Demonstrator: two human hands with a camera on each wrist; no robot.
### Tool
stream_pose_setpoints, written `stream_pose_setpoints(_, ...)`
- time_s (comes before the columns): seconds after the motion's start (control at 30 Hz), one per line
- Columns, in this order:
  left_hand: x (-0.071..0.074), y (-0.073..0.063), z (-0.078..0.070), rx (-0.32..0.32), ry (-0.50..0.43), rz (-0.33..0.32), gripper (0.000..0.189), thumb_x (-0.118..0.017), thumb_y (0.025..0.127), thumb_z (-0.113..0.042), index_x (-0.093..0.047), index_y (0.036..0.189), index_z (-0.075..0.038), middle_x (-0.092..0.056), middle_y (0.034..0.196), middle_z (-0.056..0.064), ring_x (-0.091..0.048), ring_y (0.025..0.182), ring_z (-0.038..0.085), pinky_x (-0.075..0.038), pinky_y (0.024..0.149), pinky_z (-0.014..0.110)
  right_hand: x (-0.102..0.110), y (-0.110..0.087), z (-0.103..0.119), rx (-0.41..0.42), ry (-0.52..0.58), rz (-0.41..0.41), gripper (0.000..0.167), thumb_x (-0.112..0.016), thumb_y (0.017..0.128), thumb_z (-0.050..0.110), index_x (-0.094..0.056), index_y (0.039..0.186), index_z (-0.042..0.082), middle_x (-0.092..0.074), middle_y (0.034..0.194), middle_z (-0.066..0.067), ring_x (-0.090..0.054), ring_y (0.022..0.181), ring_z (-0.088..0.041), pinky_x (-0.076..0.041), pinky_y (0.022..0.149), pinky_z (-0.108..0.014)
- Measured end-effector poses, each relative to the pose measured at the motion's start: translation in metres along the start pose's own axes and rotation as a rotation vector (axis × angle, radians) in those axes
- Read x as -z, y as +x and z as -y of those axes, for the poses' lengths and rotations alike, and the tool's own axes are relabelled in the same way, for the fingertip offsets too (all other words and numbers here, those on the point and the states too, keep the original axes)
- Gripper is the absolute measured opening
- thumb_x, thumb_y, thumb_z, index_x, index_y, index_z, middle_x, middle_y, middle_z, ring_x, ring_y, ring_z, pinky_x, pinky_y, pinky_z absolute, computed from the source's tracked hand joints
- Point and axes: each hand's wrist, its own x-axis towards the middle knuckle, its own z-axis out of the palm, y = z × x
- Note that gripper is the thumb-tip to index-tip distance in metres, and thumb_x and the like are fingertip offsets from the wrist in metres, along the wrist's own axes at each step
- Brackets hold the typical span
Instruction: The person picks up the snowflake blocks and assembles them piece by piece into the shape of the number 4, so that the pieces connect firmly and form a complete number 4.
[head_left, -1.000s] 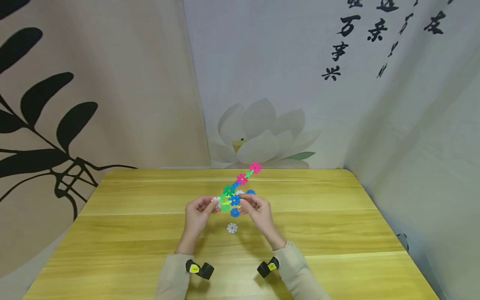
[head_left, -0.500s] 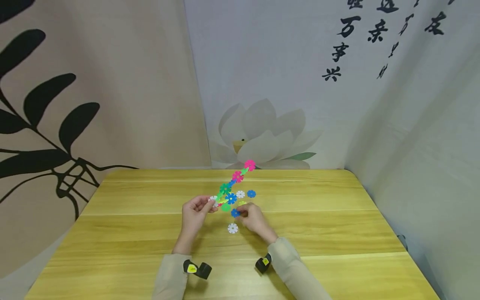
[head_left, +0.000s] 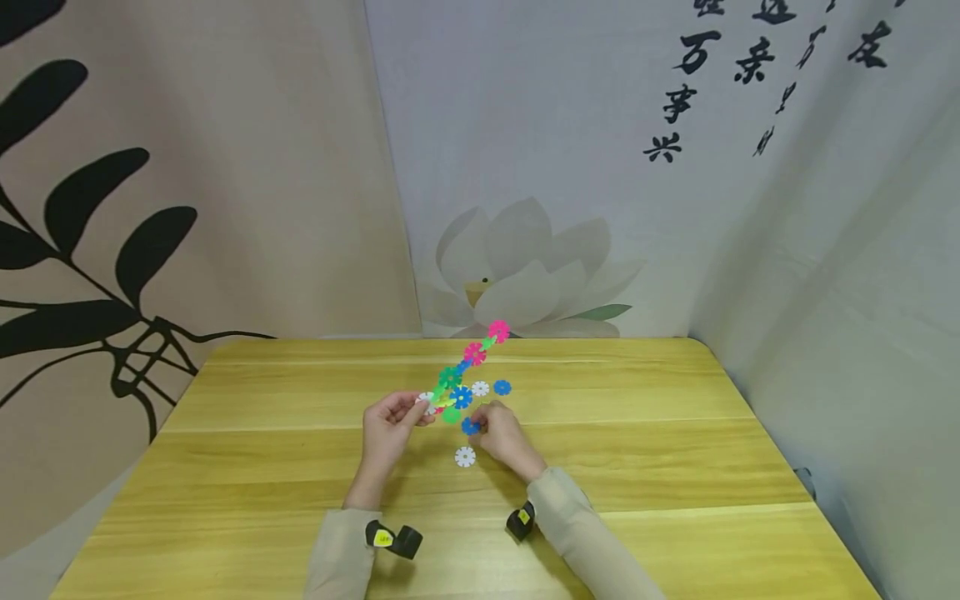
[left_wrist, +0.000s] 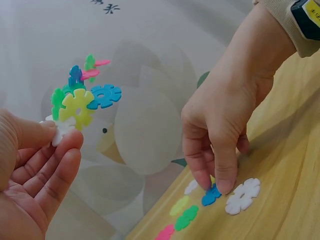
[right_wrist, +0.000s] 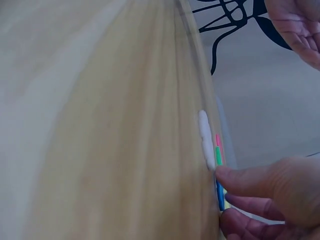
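My left hand (head_left: 390,421) pinches a white snowflake disc (left_wrist: 64,131) at the near end of a chain of interlocking plastic discs. The chain is held above the table; a yellow disc (left_wrist: 78,107), a blue disc (left_wrist: 105,96), a dark green disc (head_left: 450,377) and pink discs (head_left: 498,332) show in it. Lower down, my right hand (head_left: 508,437) is at the table, thumb and fingertips pinching the edges of a loose blue disc (left_wrist: 211,195). A loose white disc (left_wrist: 243,196) lies flat beside that hand, nearer me.
More loose discs lie on the wooden table (head_left: 637,433): a green disc (left_wrist: 186,218), a pink disc (left_wrist: 165,232), a yellow disc (left_wrist: 179,205), a white disc (head_left: 481,388) and a blue disc (head_left: 502,387). A printed curtain (head_left: 540,167) hangs behind the table.
My right hand has left the chain's blue disc and come down to the loose blue disc on the table. The left hand and chain have shifted slightly left.
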Motion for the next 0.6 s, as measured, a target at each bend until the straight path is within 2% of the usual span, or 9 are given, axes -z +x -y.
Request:
stream_pose_setpoints(0.27, 0.003, -0.001, 0.002, 0.017, 0.014, -0.002, 0.010, -0.063, 0.085, 0.006, -0.062, 0.091, 0.014, -0.067, 0.078, 0.021, -0.064, 0.059, 0.008, -0.058, 0.060, 0.023, -0.002, 0.005, 0.002, -0.038, -0.019, -0.010, 0.026, -0.077, 0.075, 0.004, -0.063, 0.096, 0.000, -0.056, 0.083, -0.007, -0.053, 0.076, -0.017, -0.049, 0.064, -0.026)
stream_pose_setpoints(0.47, 0.004, 0.000, 0.002, 0.023, 0.009, -0.003, 0.009, -0.063, 0.085, 0.006, -0.062, 0.091, 0.014, -0.066, 0.077, 0.021, -0.064, 0.059, 0.009, -0.058, 0.060, 0.024, 0.001, 0.009, 0.003, -0.039, -0.030, 0.007, 0.021, -0.078, 0.074, 0.004, -0.065, 0.089, -0.002, -0.061, 0.083, -0.009, -0.058, 0.077, -0.019, -0.053, 0.067, -0.027)
stream_pose_setpoints(0.6, 0.004, 0.000, 0.001, 0.027, 0.013, -0.001, 0.009, -0.063, 0.085, 0.007, -0.062, 0.091, 0.013, -0.066, 0.079, 0.022, -0.064, 0.059, 0.009, -0.058, 0.061, 0.024, 0.002, 0.012, 0.003, -0.074, -0.018, 0.030, 0.023, -0.079, 0.072, 0.004, -0.061, 0.085, -0.001, -0.060, 0.081, -0.008, -0.056, 0.075, -0.018, -0.052, 0.065, -0.026)
